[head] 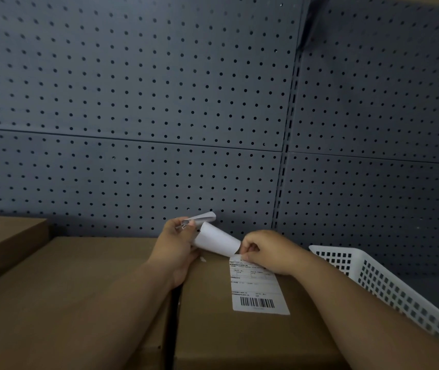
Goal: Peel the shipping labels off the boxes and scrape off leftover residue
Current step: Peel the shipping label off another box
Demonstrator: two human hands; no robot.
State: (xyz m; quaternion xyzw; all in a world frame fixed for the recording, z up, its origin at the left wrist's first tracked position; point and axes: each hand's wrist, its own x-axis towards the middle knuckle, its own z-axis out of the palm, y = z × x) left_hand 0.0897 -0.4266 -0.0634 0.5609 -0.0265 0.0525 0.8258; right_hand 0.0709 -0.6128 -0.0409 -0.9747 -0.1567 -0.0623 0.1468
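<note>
Two smooth cardboard boxes are being worked on: a curled white label (214, 240) is being pinched shut by the left hand (178, 245), while the far edge of the flat printed label (258, 285) on the right box (239, 335) is being pinched by the right hand (266, 251). A white perforated basket (389, 284) is lying just beside, before a grey pegboard (132, 102).

white label (258, 285) flat on brown box (239, 335)

Both hands (178, 244) on box label (258, 287)
</note>
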